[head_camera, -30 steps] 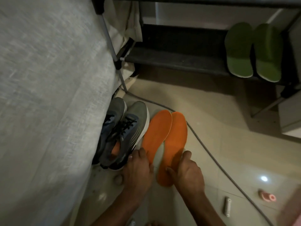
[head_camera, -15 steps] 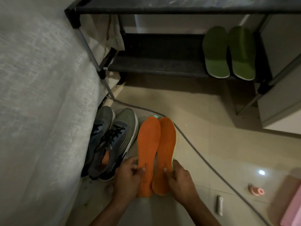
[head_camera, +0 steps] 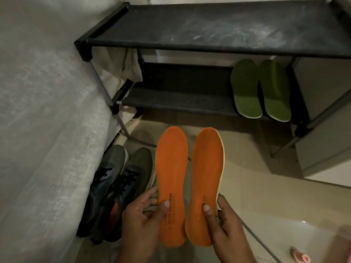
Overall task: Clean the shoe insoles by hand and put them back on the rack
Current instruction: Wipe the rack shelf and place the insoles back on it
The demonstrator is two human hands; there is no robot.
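Left hand [head_camera: 141, 223] pinches the heel of one orange insole [head_camera: 171, 179], thumb on top. Right hand [head_camera: 226, 224] pinches the heel of the second orange insole [head_camera: 207, 177] likewise. Both insoles are held side by side above the floor [head_camera: 256, 196], toes toward 12 o'clock. Rack [head_camera: 209, 29] at 12 o'clock; green insoles [head_camera: 260, 88] on its lower shelf at 1 o'clock. Grey shoes [head_camera: 117, 186] at 9 o'clock.

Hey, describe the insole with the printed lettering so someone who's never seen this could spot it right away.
Start at the black shoe rack, then drop to the two orange insoles held up below it. It is the left orange insole, pinched by the left hand; unlike its plain partner, it carries dark lettering near the heel.
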